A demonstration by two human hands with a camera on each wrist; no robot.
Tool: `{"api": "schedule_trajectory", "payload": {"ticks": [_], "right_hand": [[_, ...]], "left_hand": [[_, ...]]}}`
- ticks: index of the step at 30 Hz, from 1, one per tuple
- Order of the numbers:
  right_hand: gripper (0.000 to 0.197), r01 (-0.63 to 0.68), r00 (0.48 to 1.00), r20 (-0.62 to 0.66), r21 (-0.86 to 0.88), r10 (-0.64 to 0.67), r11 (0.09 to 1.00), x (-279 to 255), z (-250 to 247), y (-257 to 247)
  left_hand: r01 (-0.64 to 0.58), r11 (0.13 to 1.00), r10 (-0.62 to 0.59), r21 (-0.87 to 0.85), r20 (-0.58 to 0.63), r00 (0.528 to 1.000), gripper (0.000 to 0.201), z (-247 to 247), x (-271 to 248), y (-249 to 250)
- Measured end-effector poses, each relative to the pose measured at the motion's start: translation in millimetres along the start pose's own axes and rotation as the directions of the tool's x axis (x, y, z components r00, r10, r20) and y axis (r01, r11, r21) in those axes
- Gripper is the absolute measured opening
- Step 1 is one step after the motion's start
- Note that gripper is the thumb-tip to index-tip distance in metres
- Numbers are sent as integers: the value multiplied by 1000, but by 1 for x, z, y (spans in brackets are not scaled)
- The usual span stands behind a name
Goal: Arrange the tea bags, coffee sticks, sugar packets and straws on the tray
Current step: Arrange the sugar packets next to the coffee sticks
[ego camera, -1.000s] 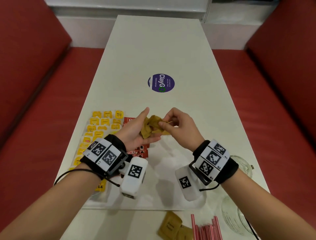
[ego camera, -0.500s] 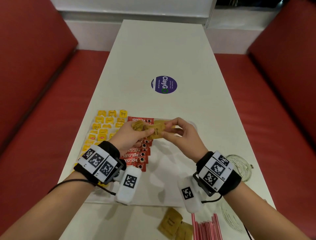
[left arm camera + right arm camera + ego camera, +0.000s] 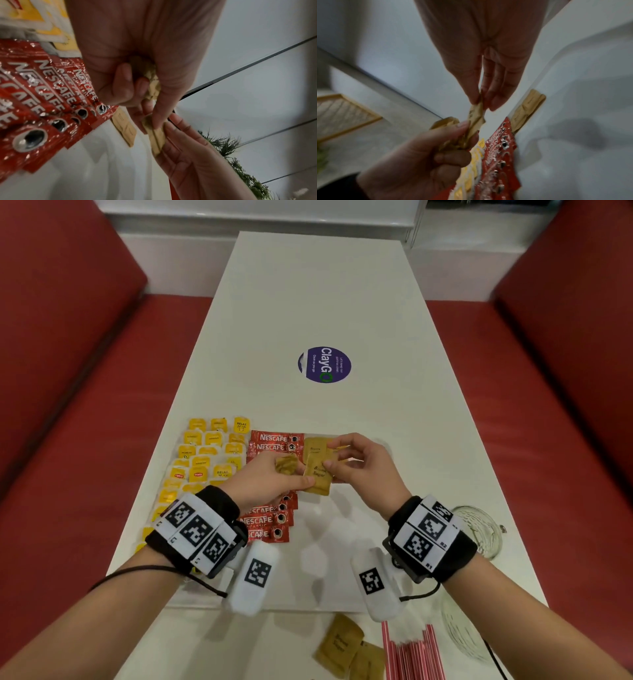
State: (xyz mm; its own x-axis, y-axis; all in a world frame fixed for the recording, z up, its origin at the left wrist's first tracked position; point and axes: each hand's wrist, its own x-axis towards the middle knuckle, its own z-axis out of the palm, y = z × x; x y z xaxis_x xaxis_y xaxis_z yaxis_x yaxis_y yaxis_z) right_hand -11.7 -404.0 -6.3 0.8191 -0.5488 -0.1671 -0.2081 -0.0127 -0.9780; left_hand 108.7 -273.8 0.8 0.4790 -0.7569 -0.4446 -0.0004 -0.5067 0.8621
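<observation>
Both hands share one brown sugar packet (image 3: pixel 318 475): left hand (image 3: pixel 270 477) pinches it (more packets bunched in its palm), right hand (image 3: pixel 363 465) pinches its far edge above the tray (image 3: pixel 325 577).

Above the clear tray (image 3: pixel 329 587), the left hand (image 3: pixel 270 481) and right hand (image 3: pixel 363 467) pinch one brown sugar packet (image 3: pixel 318 477) between them. Yellow tea bags (image 3: pixel 205 457) and red coffee sticks (image 3: pixel 270 520) lie in rows on the tray. Near the table's (image 3: pixel 325 302) front edge lie two more sugar packets (image 3: pixel 342 645) and red straws (image 3: pixel 411 655).
</observation>
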Motion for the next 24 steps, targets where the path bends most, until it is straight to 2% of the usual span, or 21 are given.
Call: {"api": "schedule_trajectory", "payload": {"ticks": [2,5,8,13,24], "right_hand": [[19,0,999,48,-127,7,992,0,0,5],[11,-41,994,88,-265,67,963,4,0,13],[11,-75,988,95,-383,120,921,12,0,20],[13,-53,987,101,-527,125,848,26,8,21],[22,6,980,150,-672,128,740,44,10,21]], "left_hand": [[31,999,-31,8,7,999,15,2,2,-4],[-7,985,6,173,9,1000,19,3,6,-10],[-64,938,56,341,32,998,18,3,11,-10],[-24,837,19,546,15,1000,23,6,29,-5],[-2,718,5,696,-3,1000,20,4,52,2]]}}
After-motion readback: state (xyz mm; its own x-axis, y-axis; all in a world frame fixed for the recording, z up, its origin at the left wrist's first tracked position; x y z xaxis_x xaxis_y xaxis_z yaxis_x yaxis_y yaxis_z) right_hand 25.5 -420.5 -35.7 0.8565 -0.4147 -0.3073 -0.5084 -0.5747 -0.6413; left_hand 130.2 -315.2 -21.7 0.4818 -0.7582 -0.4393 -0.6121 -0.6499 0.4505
